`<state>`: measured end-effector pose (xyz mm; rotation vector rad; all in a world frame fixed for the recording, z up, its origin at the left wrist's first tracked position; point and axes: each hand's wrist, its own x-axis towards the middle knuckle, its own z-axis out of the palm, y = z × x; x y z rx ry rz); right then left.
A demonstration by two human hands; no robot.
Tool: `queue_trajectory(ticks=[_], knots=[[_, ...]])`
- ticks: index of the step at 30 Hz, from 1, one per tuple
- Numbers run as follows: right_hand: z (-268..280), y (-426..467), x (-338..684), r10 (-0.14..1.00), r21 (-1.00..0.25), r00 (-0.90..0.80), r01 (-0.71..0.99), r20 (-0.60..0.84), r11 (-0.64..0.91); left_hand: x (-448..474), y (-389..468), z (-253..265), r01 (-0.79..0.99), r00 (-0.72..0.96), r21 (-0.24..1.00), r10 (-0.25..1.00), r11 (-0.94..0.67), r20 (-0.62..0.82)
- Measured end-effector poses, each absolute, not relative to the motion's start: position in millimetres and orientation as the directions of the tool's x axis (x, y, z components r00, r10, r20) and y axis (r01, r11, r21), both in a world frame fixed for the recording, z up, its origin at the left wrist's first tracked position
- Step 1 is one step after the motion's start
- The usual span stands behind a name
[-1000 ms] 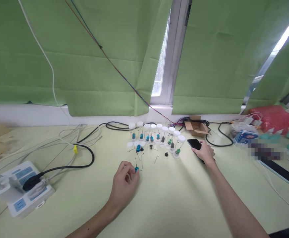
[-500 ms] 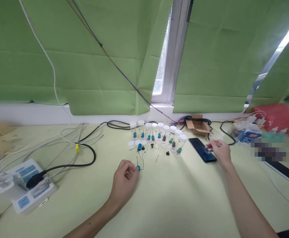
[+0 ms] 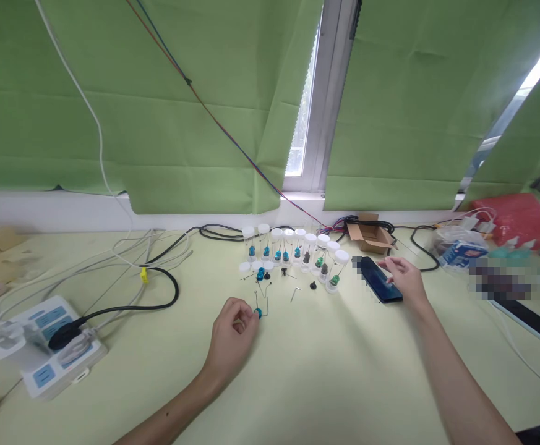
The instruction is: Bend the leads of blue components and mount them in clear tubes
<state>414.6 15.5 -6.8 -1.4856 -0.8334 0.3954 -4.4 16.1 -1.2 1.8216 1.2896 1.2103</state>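
My left hand (image 3: pixel 233 330) rests on the table, closed, with thumb and forefinger pinching a small round blue piece (image 3: pixel 258 313) with thin bent metal wires standing up from it. My right hand (image 3: pixel 404 279) is over the dark smartphone (image 3: pixel 381 283), fingers stretched out and apart; whether a fingertip touches the screen I cannot tell. Beyond the left hand lie another blue piece (image 3: pixel 261 273), small black parts (image 3: pixel 313 285) and a bent metal pin (image 3: pixel 295 294). Behind them stands a row of clear, white-capped tubes (image 3: pixel 339 270) with blue, grey and green pieces inside.
On the left lies a white power strip (image 3: pixel 60 346) with plugs and tangled cables (image 3: pixel 177 290). At the back sit an open cardboard box (image 3: pixel 370 237) and black cords. To the right are a red bag (image 3: pixel 513 219), a blue packet (image 3: pixel 464 253) and another phone (image 3: pixel 529 318).
My right hand has shifted slightly left over the phone, its fingers straighter than before. The phone has moved a little. My left hand keeps its pinch in the same place.
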Motion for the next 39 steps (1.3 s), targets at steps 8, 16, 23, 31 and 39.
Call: queue_trajectory(ticks=[8,16,23,31,39], knots=[[1.9,8.6,404.7,0.606,-0.921,0.732,0.389,0.312,0.004,-5.2,15.7,-1.0,0.380,0.129,0.862,0.942,-0.334,0.309],[21.5,1.4,329.0,0.304,-0.734,0.677,0.665,0.670,0.138,-5.2,16.7,-2.6,0.425,0.162,0.866,0.963,-0.265,0.215],[13.5,-8.3,249.2,0.379,-0.352,0.190,0.835,0.906,0.423,-1.8,8.5,5.9,0.462,0.244,0.805,0.926,-0.373,0.289],[-6.2,-2.3,212.1,0.678,-0.416,-0.137,0.696,0.722,0.585,-3.5,4.3,1.9,0.545,0.306,0.719,0.901,-0.431,0.309],[-8.9,-1.1,206.4,0.766,-0.449,-0.200,0.710,0.610,0.543,-4.9,7.6,0.3,0.584,0.413,0.661,0.874,-0.471,0.257]])
